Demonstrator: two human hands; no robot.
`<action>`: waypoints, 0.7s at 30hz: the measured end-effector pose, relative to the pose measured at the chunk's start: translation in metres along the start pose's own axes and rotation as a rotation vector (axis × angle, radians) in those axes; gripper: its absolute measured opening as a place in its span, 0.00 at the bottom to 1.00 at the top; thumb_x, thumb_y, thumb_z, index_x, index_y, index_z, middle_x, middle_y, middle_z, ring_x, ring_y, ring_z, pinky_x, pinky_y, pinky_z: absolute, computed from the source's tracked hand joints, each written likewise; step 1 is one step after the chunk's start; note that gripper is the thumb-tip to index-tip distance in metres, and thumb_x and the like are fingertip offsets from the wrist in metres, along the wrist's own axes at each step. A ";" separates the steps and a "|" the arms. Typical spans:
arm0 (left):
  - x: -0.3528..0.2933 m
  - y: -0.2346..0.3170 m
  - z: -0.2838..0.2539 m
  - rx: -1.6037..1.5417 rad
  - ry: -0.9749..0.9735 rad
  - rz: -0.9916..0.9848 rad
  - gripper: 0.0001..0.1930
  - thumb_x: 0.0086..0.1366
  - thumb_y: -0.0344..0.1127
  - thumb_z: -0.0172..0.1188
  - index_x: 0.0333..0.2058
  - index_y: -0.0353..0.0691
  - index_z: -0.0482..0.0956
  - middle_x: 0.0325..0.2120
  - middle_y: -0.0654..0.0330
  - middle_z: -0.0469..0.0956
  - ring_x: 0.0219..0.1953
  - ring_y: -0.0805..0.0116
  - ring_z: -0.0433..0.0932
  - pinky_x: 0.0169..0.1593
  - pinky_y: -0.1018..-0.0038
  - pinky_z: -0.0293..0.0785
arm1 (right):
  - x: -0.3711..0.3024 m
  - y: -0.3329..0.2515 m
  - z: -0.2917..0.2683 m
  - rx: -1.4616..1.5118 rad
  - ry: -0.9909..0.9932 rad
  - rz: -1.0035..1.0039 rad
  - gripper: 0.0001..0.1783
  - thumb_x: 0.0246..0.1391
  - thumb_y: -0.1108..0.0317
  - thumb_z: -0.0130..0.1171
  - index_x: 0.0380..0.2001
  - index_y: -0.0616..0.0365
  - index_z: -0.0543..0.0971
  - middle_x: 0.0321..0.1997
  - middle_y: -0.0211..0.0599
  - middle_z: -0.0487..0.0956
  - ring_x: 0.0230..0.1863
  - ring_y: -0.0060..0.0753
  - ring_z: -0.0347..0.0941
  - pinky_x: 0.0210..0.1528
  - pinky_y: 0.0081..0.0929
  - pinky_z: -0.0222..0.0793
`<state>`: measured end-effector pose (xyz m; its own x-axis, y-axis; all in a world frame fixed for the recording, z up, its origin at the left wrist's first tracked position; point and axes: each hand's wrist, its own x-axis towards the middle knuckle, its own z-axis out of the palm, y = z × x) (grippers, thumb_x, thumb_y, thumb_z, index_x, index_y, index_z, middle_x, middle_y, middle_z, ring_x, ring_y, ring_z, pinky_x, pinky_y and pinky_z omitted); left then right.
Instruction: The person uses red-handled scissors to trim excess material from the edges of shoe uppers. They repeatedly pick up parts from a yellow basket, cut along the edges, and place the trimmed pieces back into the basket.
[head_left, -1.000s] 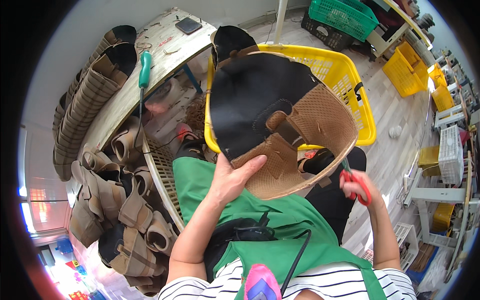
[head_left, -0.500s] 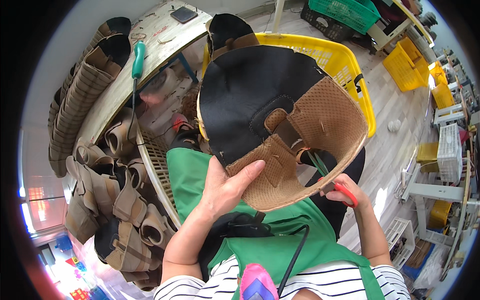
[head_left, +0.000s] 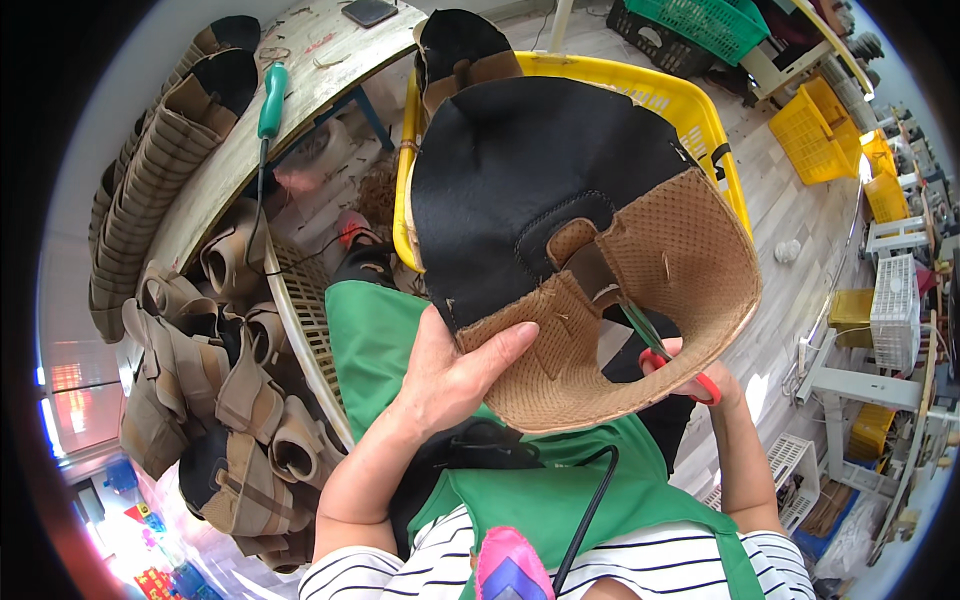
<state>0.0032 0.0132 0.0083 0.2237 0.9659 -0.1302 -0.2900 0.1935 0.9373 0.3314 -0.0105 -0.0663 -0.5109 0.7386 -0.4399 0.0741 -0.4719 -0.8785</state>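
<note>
Left fingers [head_left: 508, 346] clamp the black-and-tan piece [head_left: 520, 160] at lower left; right fingers [head_left: 673, 346] grip scissors [head_left: 655, 357].

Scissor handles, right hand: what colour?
Red; the scissor handles show best in the head view.

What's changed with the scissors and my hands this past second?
Your right hand moved the red-handled scissors leftward, from the lower right edge of the black-and-tan piece into its opening. Nothing was let go; your left hand still grips its left edge.
</note>
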 end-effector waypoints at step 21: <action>-0.001 -0.002 -0.005 -0.054 0.004 -0.091 0.19 0.61 0.28 0.62 0.49 0.30 0.72 0.44 0.57 0.78 0.44 0.71 0.77 0.49 0.72 0.74 | 0.003 0.008 0.013 -0.183 0.162 -0.131 0.27 0.40 0.52 0.70 0.36 0.63 0.76 0.28 0.27 0.73 0.29 0.16 0.66 0.30 0.16 0.62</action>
<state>-0.0007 0.0132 0.0053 0.2480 0.9445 -0.2153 -0.3188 0.2895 0.9025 0.3193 -0.0187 -0.0725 -0.3839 0.8620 -0.3312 0.1774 -0.2831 -0.9425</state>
